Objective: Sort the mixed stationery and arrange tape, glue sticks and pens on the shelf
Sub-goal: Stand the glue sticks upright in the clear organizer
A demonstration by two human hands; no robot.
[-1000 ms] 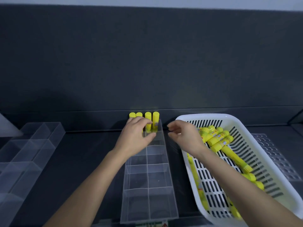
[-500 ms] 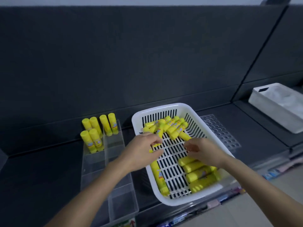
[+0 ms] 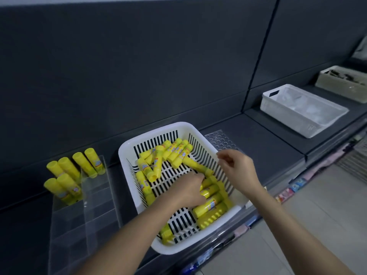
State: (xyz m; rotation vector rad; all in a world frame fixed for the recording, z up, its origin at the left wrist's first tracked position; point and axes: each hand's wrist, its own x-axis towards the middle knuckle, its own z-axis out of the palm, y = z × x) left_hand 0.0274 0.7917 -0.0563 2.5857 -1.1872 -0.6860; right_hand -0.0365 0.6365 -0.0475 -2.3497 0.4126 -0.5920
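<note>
Dark grey shelf [image 3: 248, 139] boards, backed by a matt panel of the same grey, are being used as the work surface. Yellow glue sticks [image 3: 178, 151], smooth plastic cylinders, are being kept loose in a white slotted plastic basket [image 3: 127, 153] standing at the shelf's front edge. One cluster is lying at the far end, another is piled in the near right corner, and a few are lying along the left wall.

Compared with half a second ago, the left hand [image 3: 188, 190] is being reached across to the near right pile instead of the far left sticks. Its back is being turned to the camera and its fingers are being lowered among the sticks, so whether one is being gripped cannot be told. The right hand [image 3: 236, 167], previously low over that pile, is now being held above the basket's right rim, fingers loosely curled, with nothing being held.

Six upright sticks [image 3: 67, 175] are being stored, slightly tilted, in the far compartments of a clear divided organiser [image 3: 95, 215] just left of the basket, the same number as before. A clear dimpled tray [image 3: 220, 138] is being partly hidden behind the basket. Farther right, a white solid-walled bin [image 3: 297, 116] and a beige bin [image 3: 341, 82] are being kept on the shelf, well apart from the hands.
</note>
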